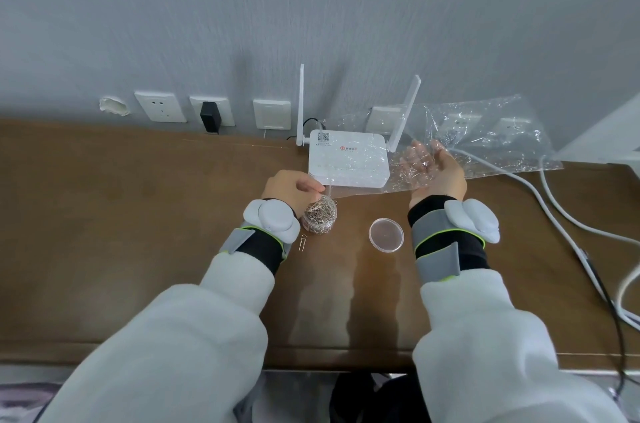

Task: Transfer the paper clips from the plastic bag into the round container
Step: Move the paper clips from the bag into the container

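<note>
Right fingers blur behind plastic bag; cables exit right edge.

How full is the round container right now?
Full: paper clips heap above the rim of the round container. Its clear lid lies off, apart on the table.

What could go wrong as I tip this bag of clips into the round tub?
The round container looks heaped to its rim, so more clips may spill over; one paper clip lies loose beside it. The plastic bag is wide and floppy, the left hand pinching only its corner above the container, so clips could slide past the opening.
</note>
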Demonstrator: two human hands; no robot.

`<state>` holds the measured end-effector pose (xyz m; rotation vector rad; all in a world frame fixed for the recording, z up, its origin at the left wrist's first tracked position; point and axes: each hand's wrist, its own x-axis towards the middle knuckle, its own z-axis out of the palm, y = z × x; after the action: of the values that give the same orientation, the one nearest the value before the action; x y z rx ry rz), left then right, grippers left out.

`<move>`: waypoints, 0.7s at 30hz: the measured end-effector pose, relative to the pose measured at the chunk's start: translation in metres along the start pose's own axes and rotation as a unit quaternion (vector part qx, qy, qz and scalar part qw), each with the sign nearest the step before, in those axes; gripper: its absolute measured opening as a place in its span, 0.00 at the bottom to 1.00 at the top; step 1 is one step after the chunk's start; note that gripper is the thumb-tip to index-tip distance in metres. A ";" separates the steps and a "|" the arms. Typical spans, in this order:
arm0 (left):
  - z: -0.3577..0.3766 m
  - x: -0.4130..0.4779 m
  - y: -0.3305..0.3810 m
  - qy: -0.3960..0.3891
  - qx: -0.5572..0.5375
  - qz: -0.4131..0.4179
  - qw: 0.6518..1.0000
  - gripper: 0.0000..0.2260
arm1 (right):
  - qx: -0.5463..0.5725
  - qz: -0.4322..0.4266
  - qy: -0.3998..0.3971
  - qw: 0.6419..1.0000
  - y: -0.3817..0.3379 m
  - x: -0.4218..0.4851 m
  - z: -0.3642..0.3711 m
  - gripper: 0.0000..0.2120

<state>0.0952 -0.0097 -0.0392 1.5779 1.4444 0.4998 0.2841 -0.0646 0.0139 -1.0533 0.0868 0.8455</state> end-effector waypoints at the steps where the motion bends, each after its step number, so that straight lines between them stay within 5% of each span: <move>1: -0.001 0.001 -0.001 0.001 0.004 0.000 1.000 0.08 | 0.000 -0.001 0.001 1.000 0.000 0.000 0.000 0.10; 5: -0.001 -0.001 -0.006 -0.008 0.014 -0.016 1.000 0.10 | 0.002 -0.004 -0.001 1.000 0.001 0.002 0.000 0.10; 13: -0.006 -0.002 0.045 -0.105 -0.202 -0.094 0.969 0.13 | -0.005 0.011 -0.033 0.999 0.004 0.002 0.003 0.09; 21: -0.006 -0.009 0.031 0.002 -0.274 -0.017 0.962 0.09 | -0.015 0.045 -0.130 0.990 0.010 0.000 0.002 0.09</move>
<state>0.1063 -0.0130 -0.0083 1.1071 1.1965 0.8031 0.2774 -0.0603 0.0079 -0.9638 -0.0990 1.0626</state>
